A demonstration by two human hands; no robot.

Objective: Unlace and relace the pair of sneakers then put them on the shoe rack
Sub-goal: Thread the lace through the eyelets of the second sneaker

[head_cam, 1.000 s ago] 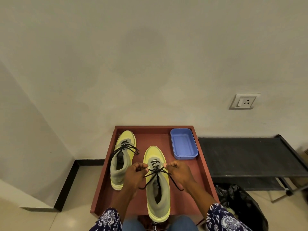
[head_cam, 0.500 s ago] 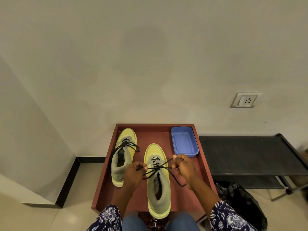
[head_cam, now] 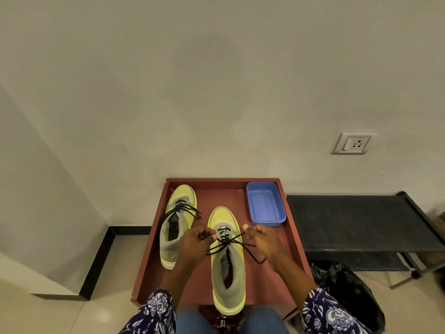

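Head view, left hand and right hand each pinching black lace of near sneaker, far-left sneaker laced on worktop.

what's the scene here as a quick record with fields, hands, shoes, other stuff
left hand: pinches the black lace of the near shoe
right hand: pinches the same lace on its other side
near shoe: yellow and grey, on the red tray, lace crossed over the tongue
far shoe: on the tray's left, laced, untouched
blue tub: tray's far right corner
black rack: right of the tray, no shoes on it
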